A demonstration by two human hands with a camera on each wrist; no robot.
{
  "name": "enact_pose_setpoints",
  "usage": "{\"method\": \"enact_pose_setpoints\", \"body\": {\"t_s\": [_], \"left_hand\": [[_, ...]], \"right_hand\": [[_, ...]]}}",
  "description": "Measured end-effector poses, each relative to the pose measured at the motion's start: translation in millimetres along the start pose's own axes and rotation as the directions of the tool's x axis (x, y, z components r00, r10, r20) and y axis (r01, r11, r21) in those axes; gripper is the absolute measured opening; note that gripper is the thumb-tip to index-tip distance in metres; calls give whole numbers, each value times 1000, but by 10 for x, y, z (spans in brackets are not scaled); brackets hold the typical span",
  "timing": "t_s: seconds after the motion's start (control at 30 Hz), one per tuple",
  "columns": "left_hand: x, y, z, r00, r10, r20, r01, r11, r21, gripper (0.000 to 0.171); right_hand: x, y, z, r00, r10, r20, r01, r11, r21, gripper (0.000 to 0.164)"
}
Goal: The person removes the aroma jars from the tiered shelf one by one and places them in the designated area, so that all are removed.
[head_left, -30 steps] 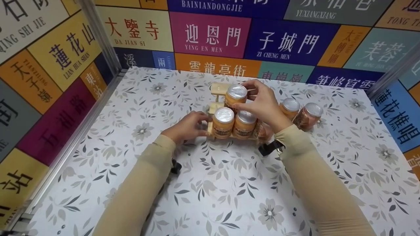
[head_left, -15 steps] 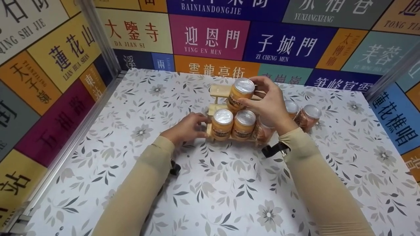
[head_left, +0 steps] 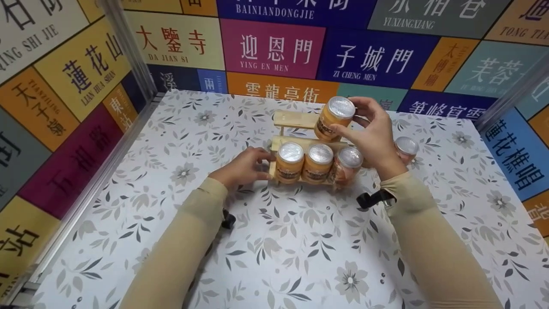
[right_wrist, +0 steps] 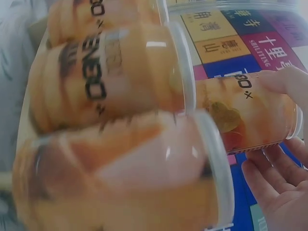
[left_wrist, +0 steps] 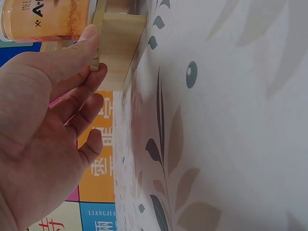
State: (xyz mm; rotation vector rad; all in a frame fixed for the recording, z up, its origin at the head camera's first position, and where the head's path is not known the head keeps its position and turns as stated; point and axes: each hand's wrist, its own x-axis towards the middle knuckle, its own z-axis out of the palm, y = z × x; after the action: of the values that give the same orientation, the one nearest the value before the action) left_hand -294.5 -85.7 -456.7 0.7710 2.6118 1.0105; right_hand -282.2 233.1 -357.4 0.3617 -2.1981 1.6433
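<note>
Gripping an orange, silver-lidded jar (head_left: 333,119), right hand (head_left: 372,133) raised.

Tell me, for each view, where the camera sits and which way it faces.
Head: above and behind, facing forward and down at the table; both sleeved arms show; left hand on the wooden rack, right hand holding a jar.
Left wrist: beside the palm, facing along the table; fingers touch the rack.
Right wrist: close behind the racked jars; fingertips grip the jar.
Head and right wrist share the held jar.

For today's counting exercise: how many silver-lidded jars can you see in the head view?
5: three in a row on the wooden rack, one in the right hand, one on the table behind that hand. Others may be hidden.
</note>
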Motion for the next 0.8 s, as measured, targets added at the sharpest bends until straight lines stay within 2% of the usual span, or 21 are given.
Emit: {"method": "enact_pose_setpoints", "body": {"t_s": [0.27,0.53,0.8], "left_hand": [[3,-1,3,1000,-3,-1,3,1000,-1,52],[-4,10,40,1000,-21,5,21,1000,-10,55],[-17,11,5,999,-41,-8,41,998,-38,57]], "right_hand": [[-57,129,-317,996,18,-82,-20,999,-34,68],[-192,207,-663,995,10,-102,-23,991,-133,68],[-278,297,-937,980,69,-185,-104,976,-190,66]]}}
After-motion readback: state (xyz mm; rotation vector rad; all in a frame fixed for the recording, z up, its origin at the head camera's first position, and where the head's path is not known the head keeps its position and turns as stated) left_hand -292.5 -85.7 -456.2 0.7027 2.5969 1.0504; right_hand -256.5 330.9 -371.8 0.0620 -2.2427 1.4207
